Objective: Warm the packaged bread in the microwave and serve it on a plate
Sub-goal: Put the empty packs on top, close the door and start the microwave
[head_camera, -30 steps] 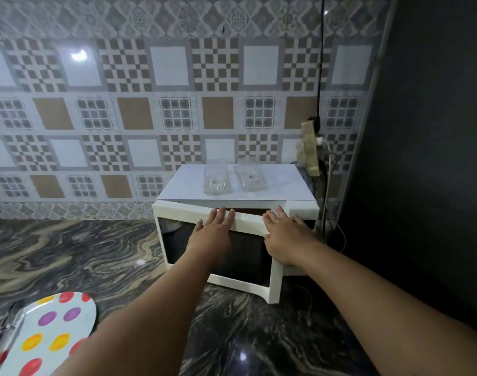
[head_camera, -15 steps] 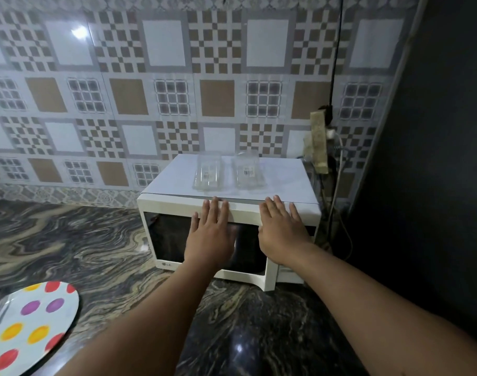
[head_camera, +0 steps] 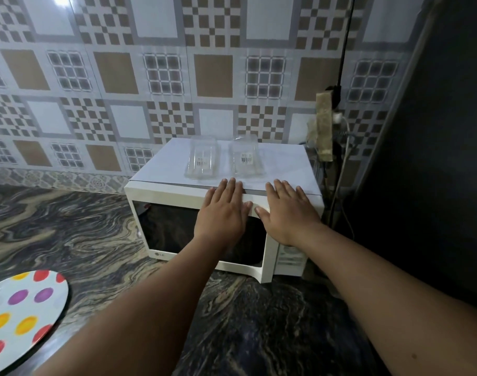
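Note:
A white microwave [head_camera: 175, 194] stands on the dark marbled counter against the tiled wall, its dark-glass door closed. My left hand [head_camera: 222, 213] lies flat with straight fingers on the upper part of the door. Just right of it, my right hand [head_camera: 287, 210] presses flat on the top front edge above the control panel. Two clear plastic packages [head_camera: 202, 160] [head_camera: 245, 156] with barcode labels lie on the microwave's top, apart from my fingers. A white plate [head_camera: 28, 316] with coloured dots sits at the lower left. No bread is visible.
A black surface [head_camera: 435, 158] rises close to the microwave's right side. Cables and a taped plug [head_camera: 324, 128] hang between them at the wall. The marbled counter [head_camera: 69, 234] stretches left and toward me.
The microwave door has swung from ajar to closed under both hands. The view has moved closer and shifted so the microwave sits more central.

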